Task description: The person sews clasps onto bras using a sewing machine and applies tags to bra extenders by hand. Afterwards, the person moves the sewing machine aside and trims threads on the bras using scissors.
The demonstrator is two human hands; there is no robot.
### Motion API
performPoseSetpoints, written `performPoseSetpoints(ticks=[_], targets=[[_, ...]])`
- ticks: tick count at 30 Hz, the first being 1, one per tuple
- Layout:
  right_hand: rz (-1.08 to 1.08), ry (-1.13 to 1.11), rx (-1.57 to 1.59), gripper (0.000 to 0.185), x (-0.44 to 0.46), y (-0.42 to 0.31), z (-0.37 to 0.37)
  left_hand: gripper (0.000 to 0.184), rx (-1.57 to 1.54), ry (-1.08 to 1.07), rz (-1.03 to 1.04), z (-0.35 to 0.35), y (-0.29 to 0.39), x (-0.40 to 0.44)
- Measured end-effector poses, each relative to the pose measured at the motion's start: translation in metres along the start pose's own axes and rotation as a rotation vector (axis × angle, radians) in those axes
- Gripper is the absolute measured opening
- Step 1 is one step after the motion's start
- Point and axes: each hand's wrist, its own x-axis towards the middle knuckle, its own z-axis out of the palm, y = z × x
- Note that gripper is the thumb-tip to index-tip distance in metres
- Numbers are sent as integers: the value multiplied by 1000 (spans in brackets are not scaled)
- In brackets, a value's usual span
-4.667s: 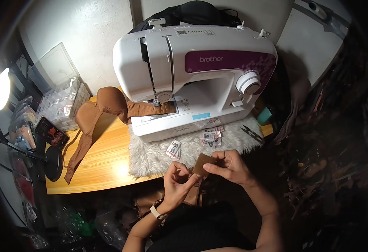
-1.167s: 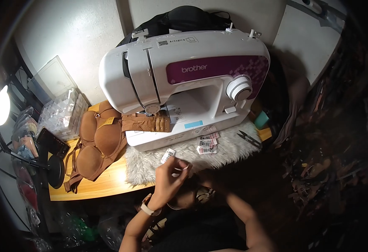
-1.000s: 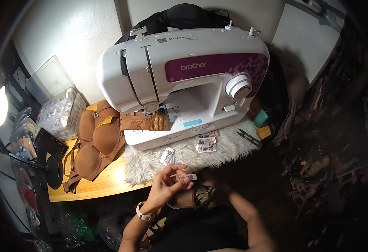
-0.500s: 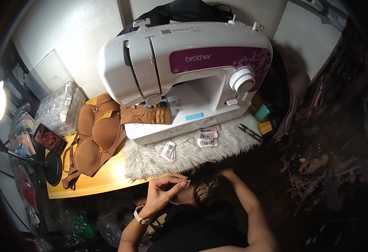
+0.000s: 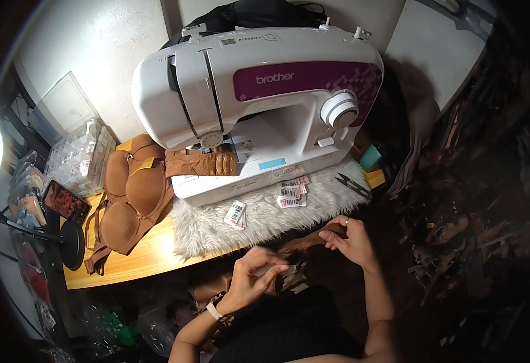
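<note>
Just in front of the table edge, my left hand (image 5: 256, 275) is closed in a pinch on a small pale label (image 5: 291, 268). My right hand (image 5: 349, 241), to the right and slightly higher, pinches the end of a brown fabric strip (image 5: 304, 243). The strip stretches toward my left hand; whether those fingers also grip it is hidden. Beyond both hands stands a white sewing machine (image 5: 289, 139) with a brown bra (image 5: 134, 199) whose back band (image 5: 201, 163) lies under the needle area. Barcode labels (image 5: 236, 213) rest on a white furry mat (image 5: 207, 233).
Thread snips (image 5: 354, 186) lie at the mat's right end. Left of the bra are a phone (image 5: 65, 199), a lamp base (image 5: 73, 245) and a clear compartment box (image 5: 83, 154). Fabric scraps (image 5: 452, 248) cover the floor at right.
My right hand has come up and inward and now holds the brown strip, drawn out between the hands. My left hand has shifted slightly right with the label. The view has moved a little.
</note>
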Motion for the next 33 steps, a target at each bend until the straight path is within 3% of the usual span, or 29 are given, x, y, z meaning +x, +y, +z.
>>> performPoseSetpoints(ticks=[2, 3, 5, 6, 11, 13, 21, 23, 24, 27, 28, 29, 31, 32, 33], targets=[[-47, -117, 142, 17, -1, -18, 8, 10, 221, 76, 377, 4, 8, 11], [-97, -237, 283, 16, 1, -25, 12, 10, 226, 79, 380, 5, 10, 12], [-105, -311, 314, 19, 6, -35, 19, 10, -252, -18, 124, 4, 13, 12], [-94, -348, 347, 20, 8, -39, 22, 9, -349, -49, -25, 0, 9, 10], [-93, -413, 416, 21, 18, -45, 36, 16, -470, 48, 30, -9, 10, 11], [-91, -406, 397, 22, 19, -47, 39, 22, -661, 51, -36, -11, 15, 12], [-240, -281, 371, 24, 12, -48, 57, 26, -643, 224, 69, 0, 11, 12], [-329, -66, -73, 22, 12, -36, 60, 26, -376, 357, 119, 3, 6, 11], [-389, -61, -1, 21, 11, -37, 61, 26, -337, 400, 151, 6, 2, 12], [-335, -138, -181, 21, 7, -33, 50, 26, -396, 397, 143, 6, 4, 10], [-476, -102, -276, 23, 7, -38, 45, 26, -397, 399, 142, 5, 5, 11], [-477, -105, -277, 23, 6, -38, 39, 26, -465, 383, 112, 4, 7, 13], [-301, -160, -783, 27, 4, -37, 27, 27, -534, 367, 83, 3, 9, 13], [-466, -79, -831, 30, 4, -34, 27, 28, -574, 343, 51, 3, 10, 13], [-465, -76, -833, 30, 6, -37, 28, 29, -615, 318, 20, 3, 10, 14]])
